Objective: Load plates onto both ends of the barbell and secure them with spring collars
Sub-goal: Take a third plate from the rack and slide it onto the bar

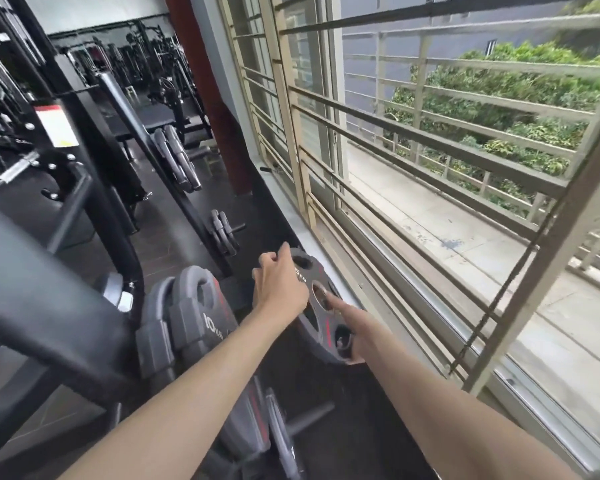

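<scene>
Nearest, grey round rubber plates marked 10 kg (201, 317) are sitting on a peg of the black steel rack (49, 306). Just beyond them, both hands are holding a black round weight plate with red stripes and grip holes (321, 306) on edge in the air beside the windowsill: the left hand (279, 285) is curling over its upper rim, the right hand (352, 332) is gripping its lower rim, forefinger pointing at the centre hole. Farther along, more grey plates (177, 157) are hanging on the rack.
</scene>
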`<state>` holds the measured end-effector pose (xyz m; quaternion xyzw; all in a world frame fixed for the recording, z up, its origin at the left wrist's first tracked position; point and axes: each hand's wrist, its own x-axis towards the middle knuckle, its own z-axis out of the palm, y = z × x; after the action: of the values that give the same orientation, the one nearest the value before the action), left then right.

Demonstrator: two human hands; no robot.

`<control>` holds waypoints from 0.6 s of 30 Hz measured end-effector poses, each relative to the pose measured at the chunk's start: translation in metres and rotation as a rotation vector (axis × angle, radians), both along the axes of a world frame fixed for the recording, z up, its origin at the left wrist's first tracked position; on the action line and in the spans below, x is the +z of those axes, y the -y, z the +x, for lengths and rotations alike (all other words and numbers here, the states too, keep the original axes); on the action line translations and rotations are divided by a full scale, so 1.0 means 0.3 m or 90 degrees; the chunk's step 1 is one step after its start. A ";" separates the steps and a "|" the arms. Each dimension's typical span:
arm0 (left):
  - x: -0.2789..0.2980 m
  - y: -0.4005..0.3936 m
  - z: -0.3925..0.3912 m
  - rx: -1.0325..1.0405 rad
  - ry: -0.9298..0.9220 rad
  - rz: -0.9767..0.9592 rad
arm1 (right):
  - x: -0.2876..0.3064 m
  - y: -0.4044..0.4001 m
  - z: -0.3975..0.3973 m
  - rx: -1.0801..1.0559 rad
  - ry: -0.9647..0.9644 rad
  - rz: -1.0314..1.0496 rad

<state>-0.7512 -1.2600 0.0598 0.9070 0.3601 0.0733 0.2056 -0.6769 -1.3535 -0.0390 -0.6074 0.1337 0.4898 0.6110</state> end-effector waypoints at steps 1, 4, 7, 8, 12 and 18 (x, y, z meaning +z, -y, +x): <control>0.011 0.003 0.002 -0.001 0.014 -0.013 | 0.023 0.025 0.019 -0.013 0.015 0.014; 0.062 0.014 -0.025 0.002 0.072 -0.039 | 0.103 0.072 0.054 -0.061 0.082 0.049; 0.119 0.023 -0.103 0.013 0.142 -0.047 | 0.194 0.079 0.044 -0.108 0.088 0.072; 0.138 0.025 -0.138 0.019 0.178 -0.060 | 0.227 0.080 0.033 -0.113 0.090 0.082; 0.250 0.047 -0.319 0.105 0.353 -0.163 | 0.352 0.085 -0.074 -0.110 0.122 0.136; 0.421 0.132 -0.747 0.219 0.464 -0.233 | 0.538 0.073 -0.425 -0.028 0.196 0.279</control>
<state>-0.9753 -1.2997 0.1860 0.6976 0.4168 0.3562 0.4613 -0.8044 -1.3756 0.1225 -0.5249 -0.0567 0.3956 0.7515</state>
